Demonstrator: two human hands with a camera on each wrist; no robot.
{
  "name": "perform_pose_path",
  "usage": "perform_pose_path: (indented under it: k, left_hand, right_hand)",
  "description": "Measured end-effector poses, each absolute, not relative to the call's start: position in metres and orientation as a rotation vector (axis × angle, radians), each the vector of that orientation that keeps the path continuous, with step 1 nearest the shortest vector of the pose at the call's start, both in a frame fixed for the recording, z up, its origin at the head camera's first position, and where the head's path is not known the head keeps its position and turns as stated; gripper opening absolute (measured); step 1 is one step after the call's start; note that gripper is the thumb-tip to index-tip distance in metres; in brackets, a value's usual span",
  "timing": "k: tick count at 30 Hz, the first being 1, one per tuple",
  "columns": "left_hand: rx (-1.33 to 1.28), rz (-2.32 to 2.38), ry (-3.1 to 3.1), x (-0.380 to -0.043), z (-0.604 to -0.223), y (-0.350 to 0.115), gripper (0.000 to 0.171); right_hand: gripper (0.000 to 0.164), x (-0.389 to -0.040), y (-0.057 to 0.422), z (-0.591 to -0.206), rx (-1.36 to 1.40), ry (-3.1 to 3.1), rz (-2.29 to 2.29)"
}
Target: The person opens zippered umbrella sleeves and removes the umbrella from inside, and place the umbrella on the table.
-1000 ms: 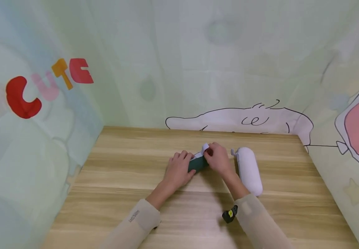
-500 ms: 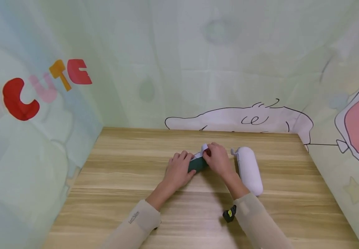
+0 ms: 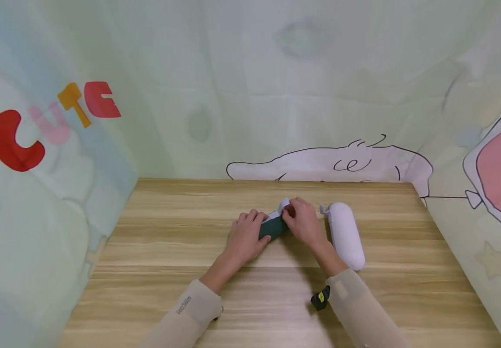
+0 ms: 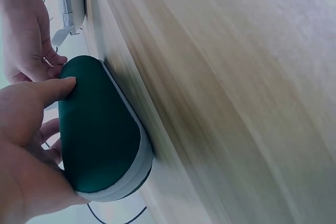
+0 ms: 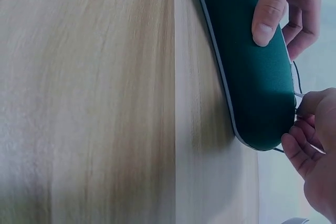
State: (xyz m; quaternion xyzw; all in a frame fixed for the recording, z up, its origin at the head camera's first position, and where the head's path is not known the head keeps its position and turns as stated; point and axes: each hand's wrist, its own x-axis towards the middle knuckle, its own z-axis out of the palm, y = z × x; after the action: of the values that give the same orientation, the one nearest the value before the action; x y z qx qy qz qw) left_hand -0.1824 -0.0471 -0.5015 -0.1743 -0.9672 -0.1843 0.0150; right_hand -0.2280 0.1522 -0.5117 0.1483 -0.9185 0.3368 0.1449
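Centrally in head view, green case (image 3: 273, 228) is held btwn both hands, long axis lower L to upper R. Lower-L end is gripped by L hand (image 3: 246, 236); upper-R end is pinched by R hand (image 3: 304, 222), exact grip pt. hidden.

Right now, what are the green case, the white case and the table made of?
The green case may be imitation leather or plastic: smooth, soft sheen. The white case looks matte, without bright shine: fabric or plastic, can't tell. The table seems wood or printed board: brown grain streaks.
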Motion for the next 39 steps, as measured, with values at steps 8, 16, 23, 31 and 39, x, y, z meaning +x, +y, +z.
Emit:
perform_pose_path:
  k: [8,16,23,31,39]
  left_hand:
    - [-0.543,-0.604,-3.019,-0.182,-0.5,-0.05,0.052]
    - [-0.54,-0.585,-3.036,-0.182,-0.498,-0.047,0.053]
    - [-0.528,-0.608,-3.037,-0.182,-0.497,-0.046,0.052]
    - [-0.546,-0.613,-3.02,-0.182,-0.497,-0.047,0.052]
    - [-0.535,-0.624,-3.034,-0.182,-0.495,-0.046,0.051]
  right_hand:
    - [0.007,-0.227,0.151,-0.511,0.413,-2.647,0.968]
    - [0.009,-0.226,0.154,-0.507,0.392,-2.667,0.976]
    - [0.008,-0.228,0.154,-0.506,0.378,-2.666,1.004]
    - [0.005,-0.231,0.158,-0.51,0.341,-2.638,1.078]
    - [0.005,-0.233,0.165,-0.516,0.306,-2.594,1.134]
